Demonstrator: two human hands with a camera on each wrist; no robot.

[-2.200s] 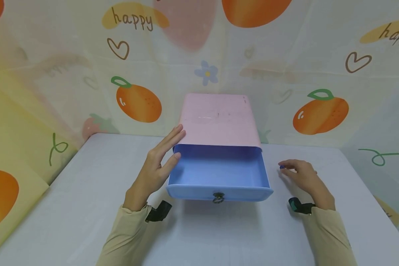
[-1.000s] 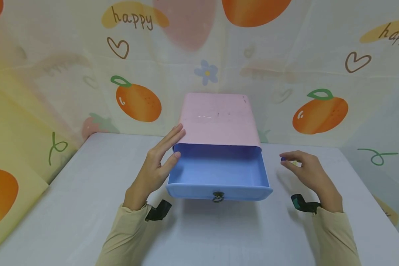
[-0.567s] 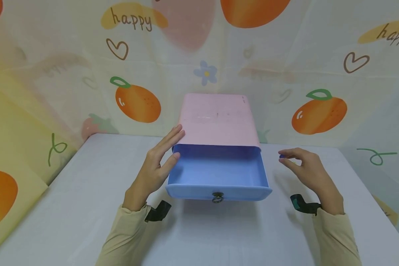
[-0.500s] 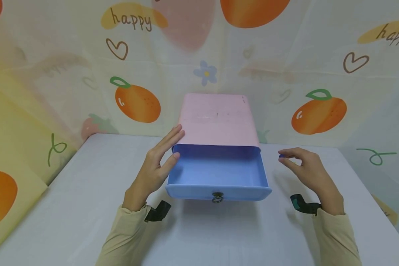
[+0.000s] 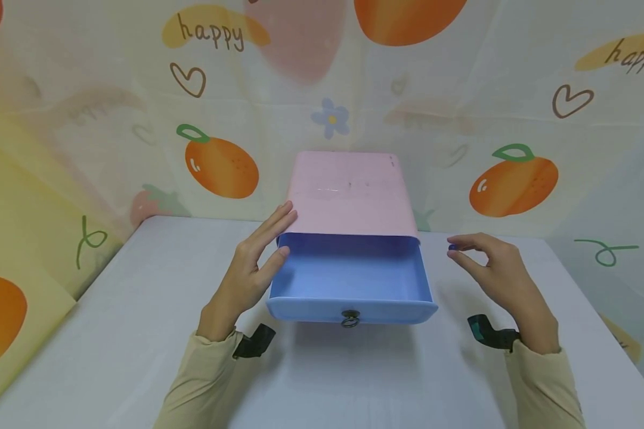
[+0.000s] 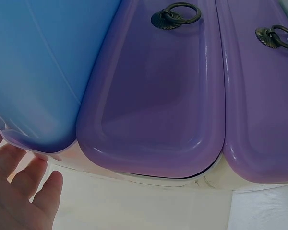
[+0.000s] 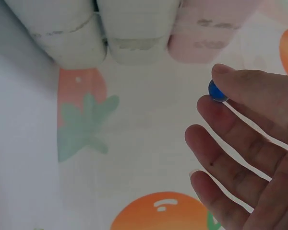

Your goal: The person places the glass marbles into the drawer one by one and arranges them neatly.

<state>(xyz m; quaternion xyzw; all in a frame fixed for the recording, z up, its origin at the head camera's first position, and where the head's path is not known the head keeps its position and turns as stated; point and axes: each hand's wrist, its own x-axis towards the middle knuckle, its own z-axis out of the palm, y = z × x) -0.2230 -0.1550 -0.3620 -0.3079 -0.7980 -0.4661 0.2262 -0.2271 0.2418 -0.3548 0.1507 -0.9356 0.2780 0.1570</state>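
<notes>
A drawer cabinet with a pink top [image 5: 354, 193] stands on the white table, its upper blue drawer [image 5: 306, 309] pulled out and bare inside. My left hand [image 5: 247, 277] lies against the cabinet's left side with straight fingers, the thumb beside the drawer wall. Right of the cabinet, my right hand [image 5: 501, 274] is raised over the table and pinches a small, shiny blue marble [image 7: 217, 91] between thumb and index finger. The other fingers are loosely bent in the right wrist view. Below the blue drawer, two purple drawers [image 6: 153, 96] with ring pulls are pushed in.
A ring pull [image 5: 350, 319] hangs on the blue drawer's front. Behind the white table [image 5: 139, 333] hangs a fruit-print cloth [image 5: 434, 119]. Dark wrist cameras [image 5: 255, 341] sit on both wrists.
My right hand has risen from low over the table, moving up in the head view with the marble. The left hand and the drawer stay as they were.
</notes>
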